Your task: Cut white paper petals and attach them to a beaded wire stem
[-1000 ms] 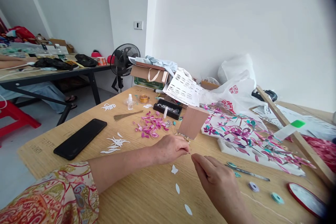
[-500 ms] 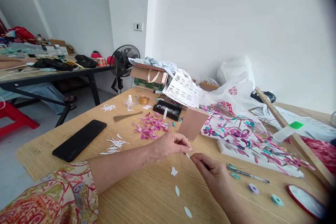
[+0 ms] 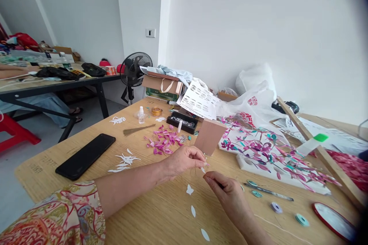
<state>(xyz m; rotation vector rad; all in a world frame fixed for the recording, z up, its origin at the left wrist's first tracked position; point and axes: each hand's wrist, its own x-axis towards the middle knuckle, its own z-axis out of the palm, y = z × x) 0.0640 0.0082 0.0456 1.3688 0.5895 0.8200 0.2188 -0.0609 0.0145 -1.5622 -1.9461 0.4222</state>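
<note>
Over the near part of the table, my left hand [image 3: 184, 159] pinches a small pinkish flower piece with fine wires and pale beads at its tip. A small white petal [image 3: 202, 169] juts out below those fingertips. Close beside it, my right hand [image 3: 225, 191] has thumb and forefinger pressed together; whatever sits between them is too small to make out. Below the hands lie a notched white cutout [image 3: 189, 189] and two white leaf-shaped pieces, the upper piece [image 3: 193, 211] and the lower piece [image 3: 205, 234]. Pink petals [image 3: 163, 139] are heaped beyond my left hand.
A black phone [image 3: 86, 156] and white slivers [image 3: 124, 162] lie left. A wooden block [image 3: 209, 136] stands behind the hands. Rightward are pink-purple flower sprays [image 3: 267, 145], scissors [image 3: 267, 190], thread spools [image 3: 301, 219] and a red-rimmed dish [image 3: 333, 220]. Another person's arm [image 3: 14, 72] rests on the far table.
The view has shifted slightly. Both hands stay close together at the small flower piece, with my right fingertips a little lower and the white petal turned slightly.
</note>
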